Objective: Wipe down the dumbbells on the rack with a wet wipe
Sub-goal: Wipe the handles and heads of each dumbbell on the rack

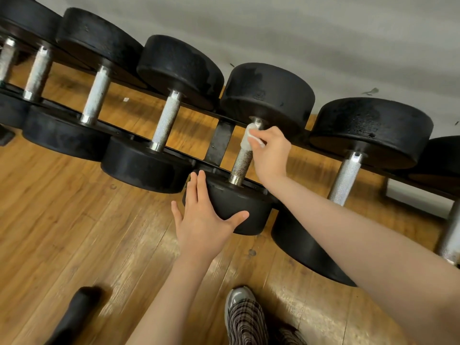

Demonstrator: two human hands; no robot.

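Observation:
Several black dumbbells with knurled steel handles lie side by side on a low black rack [220,143]. My right hand [270,151] pinches a white wet wipe [249,138] wrapped round the upper part of the handle [242,163] of the middle dumbbell [267,90]. My left hand [201,215] lies flat with spread fingers against the near head [236,202] of that same dumbbell, thumb on its front face.
Neighbouring dumbbells sit close on both sides, one at the left [165,120] and one at the right [348,175]. A grey wall [323,33] runs behind the rack. Wooden floor [74,220] lies in front, with my shoe [240,300] and a dark object [74,314] near the bottom.

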